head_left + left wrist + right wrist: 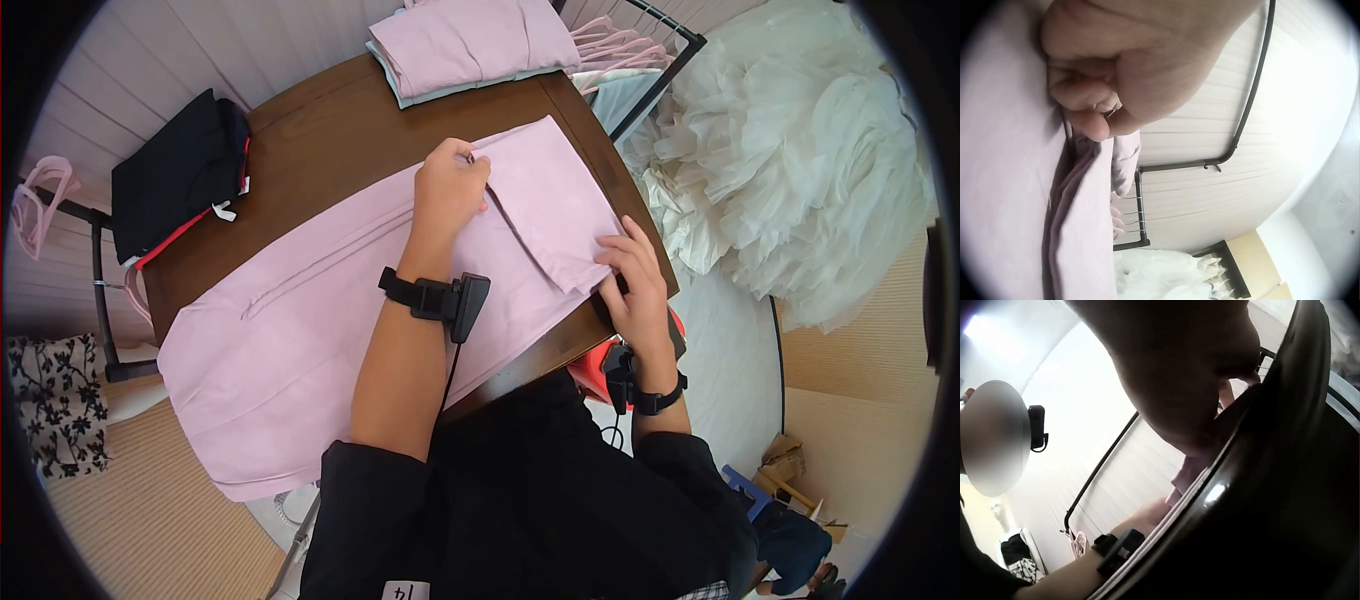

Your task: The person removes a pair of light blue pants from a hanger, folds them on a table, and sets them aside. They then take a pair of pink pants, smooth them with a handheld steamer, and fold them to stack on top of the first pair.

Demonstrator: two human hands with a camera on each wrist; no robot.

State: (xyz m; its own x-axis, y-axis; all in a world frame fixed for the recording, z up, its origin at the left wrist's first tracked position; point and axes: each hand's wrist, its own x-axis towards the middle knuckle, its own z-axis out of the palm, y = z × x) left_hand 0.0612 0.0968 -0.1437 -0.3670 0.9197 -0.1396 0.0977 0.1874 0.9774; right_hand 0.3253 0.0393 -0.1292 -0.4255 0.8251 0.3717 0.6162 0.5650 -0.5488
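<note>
A long pink garment (300, 290) lies flat across the dark wooden table, its far right end folded back over itself as a flap (555, 220). My left hand (450, 190) pinches the upper corner of that flap between thumb and curled fingers. In the left wrist view the left hand (1129, 69) grips the layered cloth edge (1079, 200). At the flap's lower corner, my right hand (637, 285) holds the cloth, which puckers between thumb and forefinger. In the right wrist view the right hand (1185, 381) is dark, with its fingertips mostly hidden.
Folded pink clothing (475, 45) over a light blue piece lies at the table's back. Black folded clothing (180, 175) with red edging sits at the left. Past the right edge stand a rack with pink hangers (620, 45) and a white tulle gown (800, 170).
</note>
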